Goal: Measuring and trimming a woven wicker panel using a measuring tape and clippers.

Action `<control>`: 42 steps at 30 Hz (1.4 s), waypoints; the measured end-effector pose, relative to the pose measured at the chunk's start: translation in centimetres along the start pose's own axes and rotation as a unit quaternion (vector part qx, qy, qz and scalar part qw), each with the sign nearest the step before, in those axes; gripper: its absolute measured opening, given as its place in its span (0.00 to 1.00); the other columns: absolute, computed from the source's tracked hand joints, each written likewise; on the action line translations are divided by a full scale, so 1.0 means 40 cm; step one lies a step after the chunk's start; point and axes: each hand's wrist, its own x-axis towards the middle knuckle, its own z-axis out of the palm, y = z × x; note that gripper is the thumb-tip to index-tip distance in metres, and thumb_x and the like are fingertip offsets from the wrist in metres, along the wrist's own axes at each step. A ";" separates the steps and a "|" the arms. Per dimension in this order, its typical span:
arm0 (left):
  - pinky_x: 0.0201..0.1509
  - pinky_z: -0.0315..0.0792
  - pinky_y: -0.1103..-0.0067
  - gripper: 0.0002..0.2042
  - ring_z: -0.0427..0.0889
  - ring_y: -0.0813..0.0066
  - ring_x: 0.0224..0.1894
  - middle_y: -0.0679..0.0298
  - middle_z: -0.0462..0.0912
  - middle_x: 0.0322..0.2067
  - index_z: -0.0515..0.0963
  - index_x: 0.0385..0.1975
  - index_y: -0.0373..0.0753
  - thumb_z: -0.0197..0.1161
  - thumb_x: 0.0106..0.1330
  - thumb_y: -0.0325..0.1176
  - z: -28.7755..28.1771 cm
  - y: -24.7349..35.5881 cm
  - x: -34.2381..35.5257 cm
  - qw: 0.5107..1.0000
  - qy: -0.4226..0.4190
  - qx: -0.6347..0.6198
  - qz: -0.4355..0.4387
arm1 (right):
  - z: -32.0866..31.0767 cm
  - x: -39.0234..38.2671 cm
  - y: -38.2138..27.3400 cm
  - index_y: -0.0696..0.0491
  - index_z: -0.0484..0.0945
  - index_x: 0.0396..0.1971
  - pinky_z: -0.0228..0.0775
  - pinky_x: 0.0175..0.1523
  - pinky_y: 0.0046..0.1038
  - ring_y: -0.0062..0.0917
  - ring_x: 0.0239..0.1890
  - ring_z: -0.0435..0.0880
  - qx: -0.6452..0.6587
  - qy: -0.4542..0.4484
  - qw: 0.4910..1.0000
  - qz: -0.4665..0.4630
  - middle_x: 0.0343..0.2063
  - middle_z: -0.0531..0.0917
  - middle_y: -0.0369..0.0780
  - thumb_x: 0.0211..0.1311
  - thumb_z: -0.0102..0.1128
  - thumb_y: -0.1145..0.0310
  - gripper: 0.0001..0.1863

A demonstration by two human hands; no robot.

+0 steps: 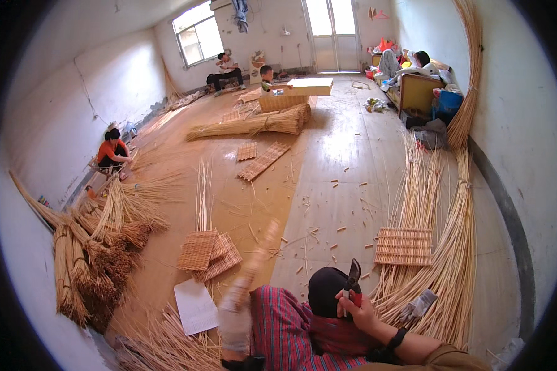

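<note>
- Right hand (362, 311) closes around red-handled pruning shears (353, 281) near the striped trousers (278, 318); best angle their blades away.
- Left hand (234, 321), blurred, grip untellable, meets a tan strip (260, 252): steadying it likely helps.

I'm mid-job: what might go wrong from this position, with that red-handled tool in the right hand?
The dark-headed, red-handled hand tool in the right hand points up close beside the black-covered knee; a slip might catch it. Short straw-coloured stalk pieces lie scattered on the smooth, shiny floor and could roll underfoot. The white rectangular sheet of paper lies beside loose straw-coloured stalks, so it may get creased or buried.
</note>
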 end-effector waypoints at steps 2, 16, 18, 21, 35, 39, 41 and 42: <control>0.46 0.80 0.71 0.20 0.83 0.66 0.45 0.61 0.82 0.51 0.73 0.63 0.37 0.63 0.73 0.30 -0.134 -0.020 0.037 0.982 0.041 0.057 -0.176 | -0.004 -0.015 -0.004 0.58 0.76 0.46 0.70 0.34 0.22 0.16 0.26 0.78 0.002 -0.001 1.000 -0.006 0.24 0.81 0.34 0.77 0.53 0.65 0.11; 0.76 0.64 0.58 0.26 0.67 0.59 0.72 0.53 0.67 0.70 0.61 0.72 0.37 0.57 0.75 0.26 0.043 0.090 -0.031 0.710 0.036 -0.696 -0.102 | 0.020 -0.028 -0.078 0.55 0.75 0.42 0.69 0.38 0.21 0.14 0.30 0.76 -0.085 -0.019 0.996 0.017 0.29 0.79 0.32 0.73 0.62 0.56 0.15; 0.75 0.67 0.57 0.25 0.69 0.58 0.70 0.53 0.69 0.68 0.62 0.71 0.37 0.57 0.75 0.27 0.071 0.074 -0.051 0.719 0.034 -0.682 -0.133 | 0.016 -0.035 -0.092 0.55 0.75 0.43 0.71 0.43 0.24 0.17 0.34 0.77 -0.105 -0.025 0.993 0.050 0.33 0.81 0.34 0.71 0.63 0.54 0.18; 0.71 0.71 0.57 0.25 0.74 0.57 0.67 0.53 0.72 0.66 0.63 0.70 0.36 0.58 0.75 0.28 0.087 0.069 -0.089 0.730 0.029 -0.663 -0.165 | 0.042 -0.054 -0.145 0.57 0.74 0.52 0.70 0.56 0.31 0.28 0.46 0.80 -0.190 -0.026 0.981 0.016 0.43 0.81 0.43 0.66 0.66 0.48 0.28; 0.71 0.72 0.59 0.25 0.74 0.57 0.67 0.52 0.72 0.66 0.62 0.70 0.34 0.56 0.77 0.33 0.096 0.052 -0.149 0.745 -0.026 -0.631 -0.212 | 0.053 -0.063 -0.191 0.56 0.67 0.66 0.61 0.67 0.40 0.44 0.60 0.73 -0.283 -0.003 0.954 -0.097 0.55 0.77 0.49 0.63 0.68 0.48 0.39; 0.69 0.74 0.53 0.24 0.76 0.53 0.65 0.50 0.73 0.65 0.62 0.69 0.35 0.57 0.76 0.31 0.102 0.067 -0.144 0.718 0.006 -0.653 -0.243 | 0.058 -0.058 -0.189 0.55 0.67 0.66 0.61 0.67 0.40 0.44 0.60 0.73 -0.275 -0.020 0.957 -0.085 0.55 0.77 0.49 0.63 0.68 0.49 0.38; 0.69 0.73 0.52 0.24 0.75 0.53 0.66 0.50 0.72 0.66 0.62 0.69 0.35 0.57 0.76 0.30 0.107 0.068 -0.145 0.713 0.002 -0.658 -0.242 | 0.057 -0.057 -0.182 0.55 0.67 0.66 0.61 0.67 0.40 0.43 0.60 0.73 -0.267 -0.021 0.960 -0.084 0.55 0.76 0.49 0.63 0.68 0.49 0.38; 0.69 0.73 0.52 0.24 0.75 0.53 0.66 0.50 0.72 0.66 0.62 0.69 0.35 0.57 0.76 0.30 0.110 0.069 -0.146 0.714 0.004 -0.657 -0.243 | 0.058 -0.056 -0.180 0.55 0.67 0.66 0.61 0.67 0.40 0.44 0.60 0.73 -0.259 -0.023 0.962 -0.081 0.55 0.77 0.49 0.63 0.68 0.49 0.38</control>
